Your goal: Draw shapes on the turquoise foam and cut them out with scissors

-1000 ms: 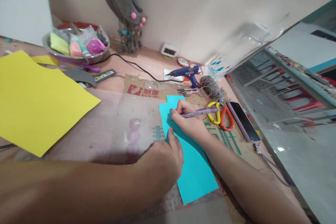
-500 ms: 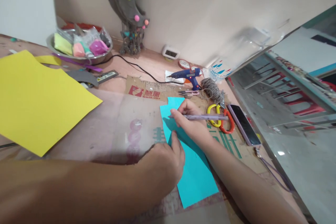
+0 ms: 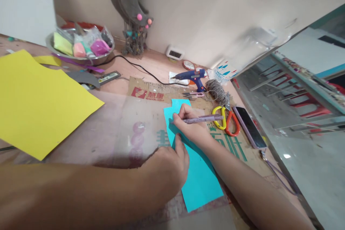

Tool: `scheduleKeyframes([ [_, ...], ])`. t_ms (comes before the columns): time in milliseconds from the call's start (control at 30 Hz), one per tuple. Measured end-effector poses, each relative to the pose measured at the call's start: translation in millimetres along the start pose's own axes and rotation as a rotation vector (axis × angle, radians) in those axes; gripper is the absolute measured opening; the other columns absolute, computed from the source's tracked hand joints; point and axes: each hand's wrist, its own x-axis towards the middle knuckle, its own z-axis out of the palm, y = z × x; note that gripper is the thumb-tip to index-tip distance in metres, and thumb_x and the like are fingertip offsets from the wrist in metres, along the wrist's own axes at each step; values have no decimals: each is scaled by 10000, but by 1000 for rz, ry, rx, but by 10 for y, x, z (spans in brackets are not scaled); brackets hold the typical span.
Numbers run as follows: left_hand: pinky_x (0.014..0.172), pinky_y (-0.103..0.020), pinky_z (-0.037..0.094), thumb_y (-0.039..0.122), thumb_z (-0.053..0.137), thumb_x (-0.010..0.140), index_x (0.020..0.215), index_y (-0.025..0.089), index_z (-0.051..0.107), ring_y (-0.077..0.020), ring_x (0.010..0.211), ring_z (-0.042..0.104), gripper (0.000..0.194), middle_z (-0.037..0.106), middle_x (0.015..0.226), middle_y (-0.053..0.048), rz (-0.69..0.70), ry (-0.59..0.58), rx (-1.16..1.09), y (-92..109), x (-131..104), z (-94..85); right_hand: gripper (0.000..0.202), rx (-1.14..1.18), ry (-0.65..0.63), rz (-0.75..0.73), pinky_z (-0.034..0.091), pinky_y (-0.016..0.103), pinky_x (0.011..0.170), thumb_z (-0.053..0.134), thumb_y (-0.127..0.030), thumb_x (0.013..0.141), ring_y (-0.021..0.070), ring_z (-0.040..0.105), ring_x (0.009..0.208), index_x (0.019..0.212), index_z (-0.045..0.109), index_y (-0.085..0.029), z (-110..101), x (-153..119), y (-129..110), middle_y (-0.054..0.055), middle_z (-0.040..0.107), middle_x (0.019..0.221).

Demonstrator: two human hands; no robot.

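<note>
A cut piece of cyan paper lies at a slant over cardboard and a clear sheet. My right hand is closed around a purple pen, its tip hidden or too small to tell near the paper's upper left part. Just below, my left hand presses on the paper's left side with its index finger extended; the other fingers look curled and partly hidden. Between the left hand and the paper no held object shows.
Yellow paper lies at left, below a metal bowl of colored packets. Beyond the cyan paper are a blue glue gun, grey twine and small snips. Scissors and a phone lie at right.
My right hand has shifted slightly left and down, and the pen now stands at a different tilt. My left hand has stayed on the cyan paper.
</note>
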Motion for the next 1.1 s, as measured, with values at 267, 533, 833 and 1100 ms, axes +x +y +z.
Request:
scheduleKeyframes([
  [267,407,-257,355,303,483,950,1247,47,642,-129,480,583,424,595,1290,-287,-5,3,19,13,4,16,259,72,-27,45,270,236,455,561,-325,842,95,337,465,673,390,-230,23,-10,7,-84,367,533],
  [533,407,-253,344,322,481,954,1262,73,634,-115,480,574,425,568,1322,-290,10,-37,20,5,6,4,254,5,46,23,244,250,452,533,-239,821,102,325,463,630,365,-236,4,-7,-46,-70,383,516],
  [833,393,-262,347,307,480,950,1233,52,652,-131,465,579,418,588,1295,-286,7,5,16,2,17,3,258,-27,77,30,283,262,481,533,-240,795,114,366,480,607,357,-237,-12,1,-1,-61,393,519],
  [1100,414,-261,350,314,509,939,1285,52,610,-130,500,586,445,572,1315,-303,11,-23,40,19,-4,22,267,-18,58,17,298,260,496,545,-265,809,112,367,491,613,368,-233,-22,3,10,-61,404,537],
])
